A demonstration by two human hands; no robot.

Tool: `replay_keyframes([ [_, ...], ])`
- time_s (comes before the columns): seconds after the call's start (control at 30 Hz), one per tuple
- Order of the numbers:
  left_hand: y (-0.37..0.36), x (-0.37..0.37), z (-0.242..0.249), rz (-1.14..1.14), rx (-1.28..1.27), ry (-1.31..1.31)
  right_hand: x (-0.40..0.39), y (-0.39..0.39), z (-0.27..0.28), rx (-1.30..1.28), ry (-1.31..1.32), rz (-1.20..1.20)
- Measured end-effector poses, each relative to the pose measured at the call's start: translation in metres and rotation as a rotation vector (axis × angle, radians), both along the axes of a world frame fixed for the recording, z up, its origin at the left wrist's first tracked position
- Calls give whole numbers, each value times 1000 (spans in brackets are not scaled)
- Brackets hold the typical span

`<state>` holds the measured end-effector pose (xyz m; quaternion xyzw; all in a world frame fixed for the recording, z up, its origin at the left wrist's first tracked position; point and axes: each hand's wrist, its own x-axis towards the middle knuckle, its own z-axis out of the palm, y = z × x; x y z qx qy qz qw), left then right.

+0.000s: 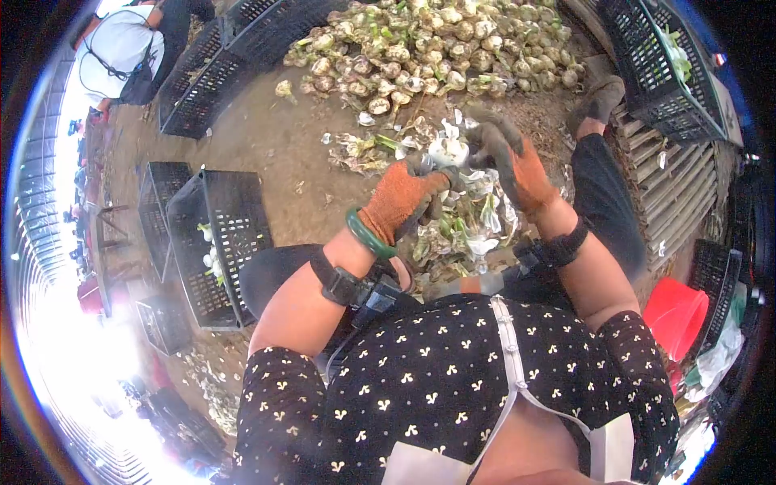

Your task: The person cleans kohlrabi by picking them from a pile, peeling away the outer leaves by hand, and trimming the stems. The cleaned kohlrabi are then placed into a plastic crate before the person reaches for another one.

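Both my hands wear orange gloves with dark, dirty palms and fingers. My left hand point(408, 194) is curled with its fingers wrapped against a white garlic bulb point(449, 151). On the bulb's other side, my right hand point(513, 162) is raised close beside it, with its fingers extended and apart from one another at the thumb. Whether the right fingertips touch the bulb is unclear. Beneath my hands lies a heap of peeled skins and leaves point(465, 230). Beyond them is a large pile of untrimmed garlic bulbs point(444, 48) on the ground.
Black plastic crates stand at the left point(218, 242), upper left point(194, 77) and upper right point(663, 69). A red bucket point(675, 315) is at the right, near slatted wood point(667, 178). Another person point(121, 56) sits at the upper left. My legs flank the skins.
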<state>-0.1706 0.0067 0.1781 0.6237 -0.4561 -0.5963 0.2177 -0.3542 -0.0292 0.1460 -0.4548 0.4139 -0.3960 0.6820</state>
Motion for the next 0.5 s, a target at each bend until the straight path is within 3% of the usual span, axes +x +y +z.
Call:
replay_keyframes([
  [0.03, -1, 2, 1, 9, 64, 74, -1, 0, -6, -357, 69, 80],
  [0.07, -1, 4, 1, 15, 130, 149, 2, 3, -2, -358, 69, 83],
  [0.13, -2, 5, 0, -111, 55, 120, 7, 10, 8, -168, -36, 300],
  [0.2, -2, 5, 1, -239, -22, 92, 4, 4, -4, -197, -49, 293],
  [0.27, 1, 10, 2, -263, -281, -45, -4, 0, -7, 161, -140, 183],
  [0.3, -2, 14, 2, -329, -343, -133, -7, 0, -11, 161, -139, 181],
  [0.4, -4, 18, -2, -521, -514, -348, -11, 2, -24, -481, 272, 193],
  [0.43, -5, 17, -2, -517, -512, -349, -12, 2, -24, -480, 271, 198],
  [0.5, -6, 11, 0, -509, -517, -474, -9, 2, -7, 150, 25, 236],
])
